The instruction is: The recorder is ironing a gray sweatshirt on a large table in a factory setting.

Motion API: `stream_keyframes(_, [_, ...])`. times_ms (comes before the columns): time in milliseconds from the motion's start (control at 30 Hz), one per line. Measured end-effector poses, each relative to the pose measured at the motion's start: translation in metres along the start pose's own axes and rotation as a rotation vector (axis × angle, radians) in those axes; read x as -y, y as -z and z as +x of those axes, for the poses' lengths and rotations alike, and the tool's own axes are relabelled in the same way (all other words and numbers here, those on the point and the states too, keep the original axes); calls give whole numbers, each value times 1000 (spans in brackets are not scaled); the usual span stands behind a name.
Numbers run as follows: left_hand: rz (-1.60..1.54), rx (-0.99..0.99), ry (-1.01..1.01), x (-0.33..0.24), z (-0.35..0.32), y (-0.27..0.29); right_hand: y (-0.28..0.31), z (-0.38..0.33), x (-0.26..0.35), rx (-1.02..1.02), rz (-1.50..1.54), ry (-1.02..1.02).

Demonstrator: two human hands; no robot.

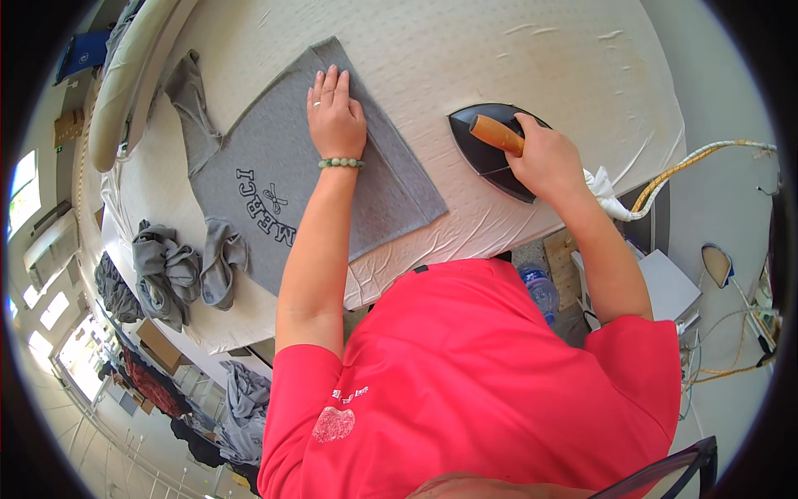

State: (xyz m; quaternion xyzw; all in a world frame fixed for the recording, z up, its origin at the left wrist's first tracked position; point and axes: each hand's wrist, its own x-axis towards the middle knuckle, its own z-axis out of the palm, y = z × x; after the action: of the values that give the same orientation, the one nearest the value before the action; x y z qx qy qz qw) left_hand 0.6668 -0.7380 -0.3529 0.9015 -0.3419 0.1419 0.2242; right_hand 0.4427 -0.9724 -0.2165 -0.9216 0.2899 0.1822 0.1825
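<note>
A grey sweatshirt [274, 141] with dark lettering and a small printed figure lies spread on the padded ironing table [416, 58]. My left hand [337, 116] rests flat on it near the far hem edge, fingers stretched out. A ring and a green bead bracelet are on that hand and wrist. To the right, my right hand [544, 158] is wrapped round the wooden handle of a dark steam iron [478, 137]. The iron sits on the cover, apart from the sweatshirt. One sleeve [193, 108] stretches out at the far left, another [220, 258] bends on the near side.
A crumpled grey garment [162, 266] lies at the table's left edge. White and yellow hoses [682, 170] run right from behind the iron. A pale padded roll [133, 79] is at the far left. Under the table stands a plastic water bottle [540, 291]; clothes [154, 382] hang at lower left.
</note>
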Motion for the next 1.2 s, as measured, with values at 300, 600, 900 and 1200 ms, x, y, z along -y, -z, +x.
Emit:
stream_keyframes(300, [-54,3,-85,-11,2,10,0,3,7,-34,1,20])
stream_keyframes(600, [-31,37,-104,-6,0,9,-1,7,7,-36,61,29])
stream_keyframes(900, [-35,147,6,16,-17,39,0,14,87,241,128,143])
stream_keyframes(1200, [251,145,247,134,-95,130,33,140,188,167,138,153])
